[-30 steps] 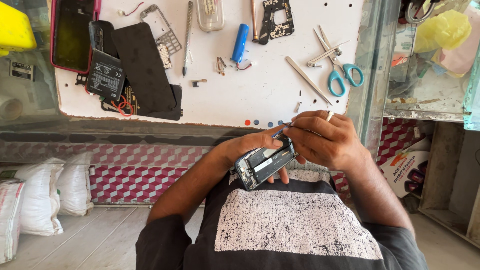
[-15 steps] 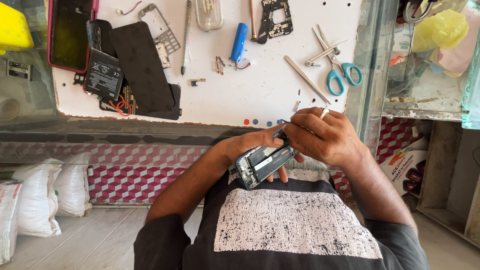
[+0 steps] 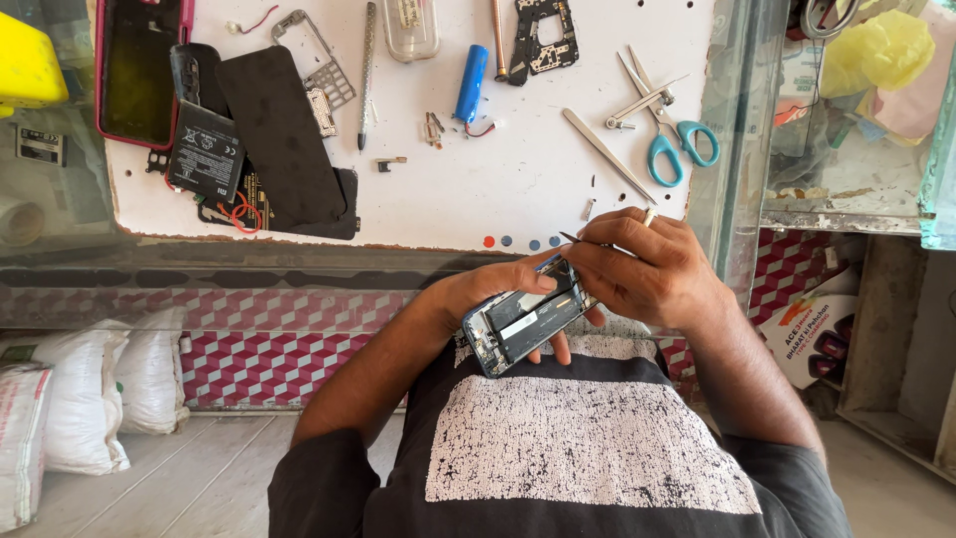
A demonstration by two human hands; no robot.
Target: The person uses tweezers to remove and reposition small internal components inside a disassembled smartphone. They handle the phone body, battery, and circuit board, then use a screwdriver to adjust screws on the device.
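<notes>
Phone [image 3: 526, 324] cradled in left hand [image 3: 495, 289], right hand [image 3: 642, 271] atop.

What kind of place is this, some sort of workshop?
Most likely a small phone repair stall: an opened phone in the left hand, loose phone batteries, and tweezers and scissors lying on a white worktop.

White work board [image 3: 558, 204] carries scissors [image 3: 669, 149], blue cell [image 3: 471, 85], black battery [image 3: 204, 149].
</notes>
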